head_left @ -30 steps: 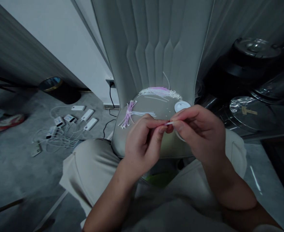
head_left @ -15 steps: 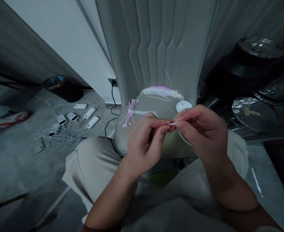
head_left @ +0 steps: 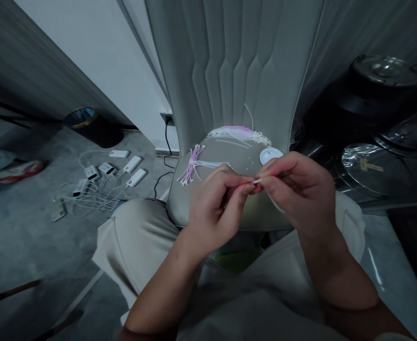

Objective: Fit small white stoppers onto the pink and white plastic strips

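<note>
Both hands meet above the front of the chair seat, fingertips almost touching. Between them a short piece of a thin white strip (head_left: 257, 181) shows. My left hand (head_left: 217, 203) is closed in a pinch at the strip's left end. With thumb and forefinger, my right hand (head_left: 299, 194) pinches the same strip farther right; part of it hangs below that hand. On the seat to the left lies a bundle of pink and white strips (head_left: 193, 163), with pale stems pointing right. Behind the hands is a curved pile of pink and white strips (head_left: 239, 131) with small white tips.
A round white lid (head_left: 270, 155) sits on the grey chair (head_left: 180, 201), just behind my right hand. White power banks (head_left: 136, 177) and tangled cables cover the floor at left, near a black bin (head_left: 95, 130). Dark pots (head_left: 382, 76) stand at right.
The fingertips have drawn slightly closer, so less of the white strip shows between them. The whole view has shifted a little; the things on the seat stay put.
</note>
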`<state>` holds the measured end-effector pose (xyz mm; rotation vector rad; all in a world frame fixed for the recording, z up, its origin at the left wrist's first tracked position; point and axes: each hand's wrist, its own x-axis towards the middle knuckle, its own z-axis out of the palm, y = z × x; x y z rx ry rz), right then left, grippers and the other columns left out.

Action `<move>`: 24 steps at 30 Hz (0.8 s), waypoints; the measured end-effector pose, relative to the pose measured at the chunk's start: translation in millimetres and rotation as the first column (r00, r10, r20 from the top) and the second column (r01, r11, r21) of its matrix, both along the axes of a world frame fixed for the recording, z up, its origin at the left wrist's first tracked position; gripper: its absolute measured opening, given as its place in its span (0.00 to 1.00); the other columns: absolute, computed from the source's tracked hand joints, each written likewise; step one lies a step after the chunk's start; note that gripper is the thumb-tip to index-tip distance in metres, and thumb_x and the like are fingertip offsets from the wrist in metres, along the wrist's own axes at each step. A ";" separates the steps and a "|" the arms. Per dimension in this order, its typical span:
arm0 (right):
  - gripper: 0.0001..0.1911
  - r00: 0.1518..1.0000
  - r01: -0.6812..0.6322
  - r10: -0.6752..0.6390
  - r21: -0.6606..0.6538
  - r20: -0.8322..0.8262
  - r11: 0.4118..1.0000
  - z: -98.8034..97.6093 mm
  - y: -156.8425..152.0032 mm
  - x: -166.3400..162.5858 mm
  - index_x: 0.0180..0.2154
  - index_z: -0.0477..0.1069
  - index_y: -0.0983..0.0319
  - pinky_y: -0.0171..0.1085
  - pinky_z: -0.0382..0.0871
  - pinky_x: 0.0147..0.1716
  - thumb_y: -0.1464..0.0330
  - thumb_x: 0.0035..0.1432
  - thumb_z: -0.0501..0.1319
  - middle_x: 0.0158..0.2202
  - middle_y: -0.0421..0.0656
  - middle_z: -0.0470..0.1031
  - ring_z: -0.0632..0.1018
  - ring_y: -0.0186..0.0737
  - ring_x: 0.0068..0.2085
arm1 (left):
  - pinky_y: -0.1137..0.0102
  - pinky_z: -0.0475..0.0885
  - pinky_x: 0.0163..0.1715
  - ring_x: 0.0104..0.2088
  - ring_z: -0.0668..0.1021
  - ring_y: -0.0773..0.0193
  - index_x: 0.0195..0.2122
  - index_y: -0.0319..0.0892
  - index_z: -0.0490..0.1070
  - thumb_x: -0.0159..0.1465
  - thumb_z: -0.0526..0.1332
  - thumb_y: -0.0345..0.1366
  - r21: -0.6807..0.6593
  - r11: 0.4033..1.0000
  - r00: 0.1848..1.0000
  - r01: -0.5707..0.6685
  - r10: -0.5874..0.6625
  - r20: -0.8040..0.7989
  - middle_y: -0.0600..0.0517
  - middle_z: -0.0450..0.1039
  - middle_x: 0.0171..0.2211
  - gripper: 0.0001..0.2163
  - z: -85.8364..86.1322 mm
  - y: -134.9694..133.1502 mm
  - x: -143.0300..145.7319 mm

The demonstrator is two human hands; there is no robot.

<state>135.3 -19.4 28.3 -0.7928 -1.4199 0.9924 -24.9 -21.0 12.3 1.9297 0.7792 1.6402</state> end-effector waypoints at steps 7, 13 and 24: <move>0.06 0.997 -0.041 0.043 0.040 -0.057 0.998 -3.4 2.3 -0.7 0.34 0.75 0.56 0.34 0.78 0.36 0.73 0.62 0.65 0.33 0.37 0.80 0.80 0.33 0.35 | 0.72 0.68 0.31 0.31 0.74 0.70 0.43 0.43 0.74 0.68 0.62 0.27 -0.014 1.000 1.000 -0.015 0.015 0.009 0.53 0.76 0.32 0.06 -2.1 -0.4 1.3; 0.05 0.999 -0.032 0.033 0.061 -0.024 0.998 -5.3 1.8 0.6 0.35 0.75 0.56 0.35 0.79 0.37 0.73 0.62 0.65 0.33 0.37 0.79 0.80 0.33 0.36 | 0.72 0.68 0.29 0.30 0.73 0.70 0.42 0.44 0.74 0.68 0.62 0.27 0.004 0.999 0.999 -0.043 0.043 -0.024 0.54 0.75 0.31 0.06 -1.1 -1.0 1.1; 0.08 0.997 -0.066 0.070 0.125 -0.023 0.990 -8.0 4.6 2.4 0.36 0.77 0.57 0.32 0.77 0.38 0.77 0.61 0.65 0.34 0.37 0.79 0.80 0.32 0.38 | 0.75 0.67 0.30 0.29 0.71 0.73 0.40 0.38 0.75 0.64 0.64 0.23 0.081 0.995 0.995 -0.052 0.059 -0.078 0.54 0.75 0.30 0.06 1.4 1.2 -3.1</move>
